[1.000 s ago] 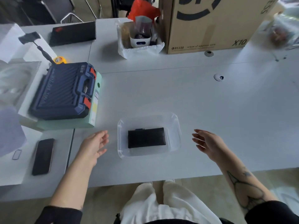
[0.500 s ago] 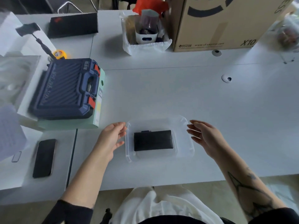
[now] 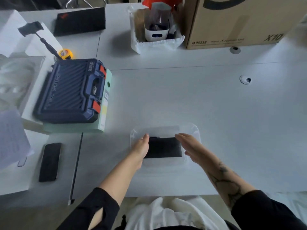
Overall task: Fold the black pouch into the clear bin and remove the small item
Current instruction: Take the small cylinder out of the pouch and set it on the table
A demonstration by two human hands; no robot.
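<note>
A folded black pouch [image 3: 163,147] lies flat inside a shallow clear bin [image 3: 191,130] near the table's front edge. My left hand [image 3: 141,146] reaches into the bin at the pouch's left end, fingers straight and together, touching or just over its edge. My right hand [image 3: 191,146] hovers over the pouch's right end, fingers extended and slightly apart. Neither hand grips anything. The small item is not visible.
A blue tool case [image 3: 71,90] on a pale green box sits at left. A black phone [image 3: 49,161] lies near the front left. A cardboard box [image 3: 232,22] and a white-lined container [image 3: 156,35] stand at the back of the white table [image 3: 216,105].
Both hands moved inward from beside the bin to over the pouch's two ends. The camera view shifted closer.
</note>
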